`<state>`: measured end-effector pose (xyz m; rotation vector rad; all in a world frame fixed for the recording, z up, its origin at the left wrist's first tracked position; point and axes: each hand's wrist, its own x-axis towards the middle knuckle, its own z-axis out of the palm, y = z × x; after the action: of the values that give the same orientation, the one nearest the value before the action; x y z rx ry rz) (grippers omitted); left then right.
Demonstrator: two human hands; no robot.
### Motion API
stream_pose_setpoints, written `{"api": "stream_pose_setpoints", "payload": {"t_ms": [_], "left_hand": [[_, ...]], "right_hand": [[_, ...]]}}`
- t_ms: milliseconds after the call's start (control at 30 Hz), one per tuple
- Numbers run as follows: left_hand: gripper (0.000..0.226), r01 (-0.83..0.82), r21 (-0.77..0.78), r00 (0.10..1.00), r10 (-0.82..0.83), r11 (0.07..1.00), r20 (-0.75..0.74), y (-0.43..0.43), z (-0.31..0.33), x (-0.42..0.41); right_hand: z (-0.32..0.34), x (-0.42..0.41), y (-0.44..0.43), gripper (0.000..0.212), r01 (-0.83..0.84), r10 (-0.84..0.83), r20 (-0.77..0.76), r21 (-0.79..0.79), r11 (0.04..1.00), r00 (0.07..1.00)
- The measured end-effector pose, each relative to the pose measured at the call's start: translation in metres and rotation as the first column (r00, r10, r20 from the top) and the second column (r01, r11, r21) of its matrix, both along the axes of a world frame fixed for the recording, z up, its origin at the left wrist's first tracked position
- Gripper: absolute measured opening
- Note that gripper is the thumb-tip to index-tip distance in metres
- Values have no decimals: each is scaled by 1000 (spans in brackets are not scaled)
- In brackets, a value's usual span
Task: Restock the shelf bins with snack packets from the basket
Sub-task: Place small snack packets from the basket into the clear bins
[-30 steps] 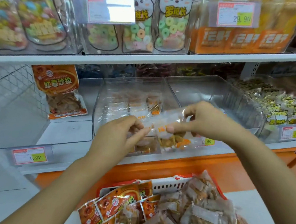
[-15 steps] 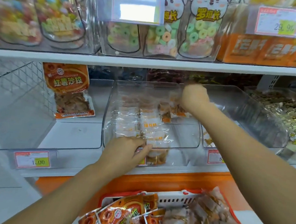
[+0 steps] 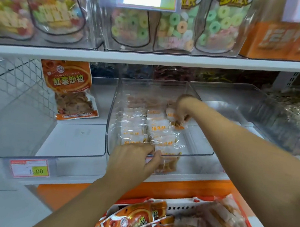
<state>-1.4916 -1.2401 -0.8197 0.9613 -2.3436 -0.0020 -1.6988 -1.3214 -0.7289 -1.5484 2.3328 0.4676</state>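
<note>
Head camera: our left hand (image 3: 133, 160) pinches a snack packet (image 3: 168, 163) at the part-filled bin's (image 3: 196, 153) front, right hand (image 3: 182, 108) grips another inside; basket (image 3: 178, 207) heaped.

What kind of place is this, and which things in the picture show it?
Most likely a shop's snack aisle: white shelves hold clear bins of snack packets, price tags hang on the shelf edges, and the left hand and right hand work at one bin above a full basket.

One basket (image 3: 182, 208), one upright orange packet (image 3: 69, 89), three ring-candy bags (image 3: 175, 29), one left hand (image 3: 133, 159), one right hand (image 3: 183, 107).
</note>
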Motion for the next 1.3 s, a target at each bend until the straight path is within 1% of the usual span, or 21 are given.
{"api": "stream_pose_setpoints", "payload": {"t_ms": [67,133,200,300,333,367,400,433,467,533,633,733,767,900,967,1100,1200,1233,1300], "left_hand": [[41,-10,-9,1000,10,1000,-16,0,1,-1],[39,-8,-14,1000,7,1000,-31,0,1,-2],[38,0,-5,999,0,1000,-36,0,0,-1],[38,-6,-12,999,5,1000,-36,0,-1,0],[38,-11,-12,999,11,1000,-36,0,0,-1],[38,-15,-14,999,15,1000,-38,0,0,-1],[38,-17,-14,999,16,1000,-39,0,0,-2],[38,-18,-13,999,17,1000,-40,0,1,-3],[37,-19,-13,999,18,1000,-42,1,2,-3],[34,-15,-2,999,15,1000,-44,1,3,-2],[31,-7,24,999,8,1000,-31,1,2,-2],[31,-9,47,1000,10,999,-22,1,3,-2],[32,-7,58,1000,8,998,-16,1,2,-2],[34,-18,63,1000,18,998,-2,0,0,-2],[34,-12,58,1000,12,998,-1,-1,0,-3],[36,2,106,1000,-3,994,5,0,1,-1],[39,-24,114,1000,23,993,9,1,7,-3],[39,-36,126,999,34,991,17,1,9,-4],[32,-46,171,999,48,984,-5,3,11,-2]], "right_hand": [[-8,2,2,29,-80,65,-113,-132,988,991],[-18,3,1,30,-103,65,-169,-226,969,983],[-31,0,-2,34,-142,72,-237,-294,945,969],[-38,-3,4,41,-218,80,-365,-355,909,927],[-38,-4,6,45,-232,78,-374,-385,893,924],[-39,-6,5,49,-217,68,-335,-432,876,940],[-40,-7,3,51,-175,54,-256,-478,861,965],[-42,-8,0,47,-147,70,-169,-501,853,983],[-42,-7,-2,36,-158,121,-106,-497,853,987],[-44,-4,-3,12,-210,204,-61,-444,871,977],[-45,-4,-4,16,-206,230,2,-433,877,973],[-41,-5,-1,16,-203,223,-5,-434,878,975],[-40,-5,0,14,-204,217,-13,-401,893,976],[-50,-7,6,24,-184,179,-44,-173,968,983],[-52,-8,6,25,-167,162,-46,-139,976,986],[-47,-6,9,27,-177,169,-68,-135,975,983],[-39,0,17,27,-202,191,-89,-137,970,978],[-33,3,22,26,-208,193,-100,-162,965,976],[-17,10,36,23,-215,187,-125,-277,937,974]]}}
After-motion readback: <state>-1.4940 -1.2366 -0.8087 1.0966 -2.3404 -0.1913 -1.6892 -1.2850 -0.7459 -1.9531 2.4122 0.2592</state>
